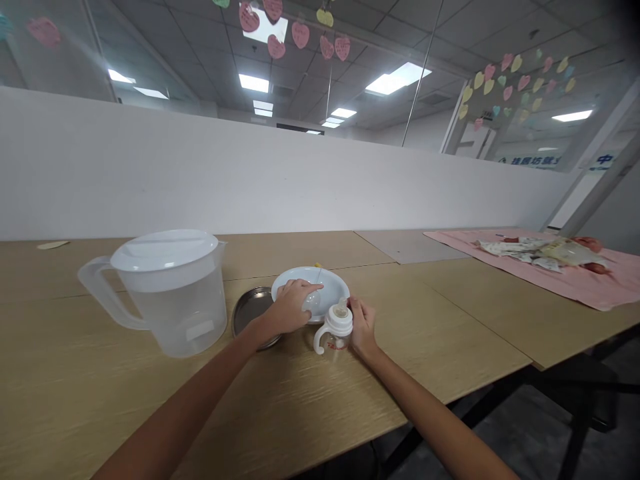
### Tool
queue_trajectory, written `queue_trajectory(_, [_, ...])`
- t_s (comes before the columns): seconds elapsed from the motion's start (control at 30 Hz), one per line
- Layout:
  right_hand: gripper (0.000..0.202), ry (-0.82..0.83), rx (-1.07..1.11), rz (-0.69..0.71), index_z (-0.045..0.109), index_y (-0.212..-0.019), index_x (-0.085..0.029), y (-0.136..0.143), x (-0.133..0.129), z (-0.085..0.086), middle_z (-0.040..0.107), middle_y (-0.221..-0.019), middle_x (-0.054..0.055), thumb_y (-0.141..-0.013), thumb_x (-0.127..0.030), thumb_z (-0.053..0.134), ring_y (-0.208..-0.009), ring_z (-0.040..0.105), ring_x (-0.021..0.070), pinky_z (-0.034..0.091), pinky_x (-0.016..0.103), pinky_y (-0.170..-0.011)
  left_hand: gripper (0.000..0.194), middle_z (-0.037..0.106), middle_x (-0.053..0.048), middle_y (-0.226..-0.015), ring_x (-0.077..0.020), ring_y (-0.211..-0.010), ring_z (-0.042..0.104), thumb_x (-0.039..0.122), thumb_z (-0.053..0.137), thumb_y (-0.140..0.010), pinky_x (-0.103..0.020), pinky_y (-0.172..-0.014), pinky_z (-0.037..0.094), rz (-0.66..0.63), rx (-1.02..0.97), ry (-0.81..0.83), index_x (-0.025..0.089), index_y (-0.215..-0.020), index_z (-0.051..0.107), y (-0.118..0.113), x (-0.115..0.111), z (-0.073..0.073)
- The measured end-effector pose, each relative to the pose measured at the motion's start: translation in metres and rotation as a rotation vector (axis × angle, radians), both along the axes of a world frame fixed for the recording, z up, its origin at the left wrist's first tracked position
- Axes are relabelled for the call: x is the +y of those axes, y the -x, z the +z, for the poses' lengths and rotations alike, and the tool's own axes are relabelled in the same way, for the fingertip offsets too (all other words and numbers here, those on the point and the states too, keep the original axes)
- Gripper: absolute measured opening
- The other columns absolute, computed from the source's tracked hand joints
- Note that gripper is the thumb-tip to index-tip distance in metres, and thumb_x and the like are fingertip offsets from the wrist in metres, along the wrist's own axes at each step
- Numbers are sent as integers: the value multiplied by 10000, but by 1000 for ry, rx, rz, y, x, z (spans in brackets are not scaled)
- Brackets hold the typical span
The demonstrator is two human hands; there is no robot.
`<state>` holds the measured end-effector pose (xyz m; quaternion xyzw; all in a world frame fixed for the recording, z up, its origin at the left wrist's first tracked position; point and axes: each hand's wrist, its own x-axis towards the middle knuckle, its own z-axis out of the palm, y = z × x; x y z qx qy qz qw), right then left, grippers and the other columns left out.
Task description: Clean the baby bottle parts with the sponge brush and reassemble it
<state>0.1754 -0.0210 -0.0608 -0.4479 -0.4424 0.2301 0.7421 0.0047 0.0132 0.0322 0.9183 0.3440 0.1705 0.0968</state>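
Note:
A baby bottle [339, 323] with a white collar and side handles stands upright or nearly so at the near right edge of a white bowl [336, 283]. My right hand [363, 325] is closed on the bottle's right side, where the handle is hidden by the fingers. Over the bowl, my left hand [294, 307] holds a clear rounded cap [313, 301] between thumb and fingers. A small yellow tip [318, 265] shows at the bowl's far rim. Partly under my left forearm lies a round metal tray [250, 308].
Left of the tray stands a large lidded clear pitcher [175, 300], its handle pointing left. A pink cloth [565, 283] with a doll [555, 250] lies at the far right of the wooden table [440, 327]. A low white wall [280, 180] runs behind.

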Motion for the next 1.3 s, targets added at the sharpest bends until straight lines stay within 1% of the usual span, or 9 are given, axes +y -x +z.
queue_trajectory(0.23, [441,5,-14,-10,485,-561,-180,0,0,0,426,-514,-35,-808,-545,484,-506,376,113,324,237,-485,605,530,-97,-1226,-273,-1166,453,166,470,-727,-441,-994,349,-57,95,26,212,-1327,408,2,-6,3])
queue_trajectory(0.5, [448,3,5,1,478,-556,-177,0,-1,0,417,-516,-37,-801,-551,493,-499,365,107,315,229,-473,672,467,-170,-1323,-323,-1219,423,235,509,-750,-487,-1002,322,-38,233,-45,144,-1383,303,6,-12,9])
queue_trajectory(0.67, [441,1,1,-2,486,-561,-174,0,-1,0,426,-518,-34,-803,-543,493,-502,372,109,319,235,-473,583,494,-210,-1287,-353,-1209,435,279,500,-796,-512,-989,314,-5,309,-153,106,-1338,374,6,-22,11])
queue_trajectory(0.83, [447,8,-9,-4,487,-555,-174,0,-1,1,424,-510,-36,-804,-546,489,-492,369,107,315,233,-466,492,548,-220,-1212,-370,-1149,474,276,537,-768,-532,-951,335,-28,393,-178,108,-1228,487,5,-31,8])
queue_trajectory(0.9, [448,8,-10,-6,483,-550,-175,0,-1,1,418,-504,-39,-803,-543,490,-490,367,105,311,230,-464,429,562,-215,-1186,-361,-1126,488,254,487,-802,-527,-945,336,-39,367,-219,103,-1203,505,4,-34,12])
queue_trajectory(1.0, [445,10,0,-8,486,-549,-171,0,-1,1,416,-502,-41,-802,-537,492,-494,363,101,311,228,-468,346,585,-187,-1154,-335,-1096,510,203,401,-848,-497,-937,343,-70,260,-249,109,-1149,544,2,-42,25])
queue_trajectory(1.07, [441,5,9,-5,483,-546,-170,0,-1,1,416,-505,-41,-800,-530,495,-496,361,99,312,227,-469,330,609,-136,-1137,-284,-1080,532,217,326,-894,-440,-942,360,-130,110,-183,144,-1099,575,-1,-48,35])
queue_trajectory(1.17, [434,-11,23,6,477,-541,-171,1,-2,2,415,-506,-42,-800,-518,501,-497,359,97,311,224,-466,400,634,-64,-1124,-209,-1064,554,288,226,-945,-343,-934,393,-222,-107,-29,190,-1079,590,-4,-58,44])
queue_trajectory(1.3, [422,-19,51,21,481,-555,-172,2,-3,3,419,-513,-42,-799,-514,507,-500,357,97,319,221,-469,358,609,-46,-1190,-210,-1108,535,347,344,-921,-333,-952,398,-236,-177,42,200,-1185,536,-4,-63,42])
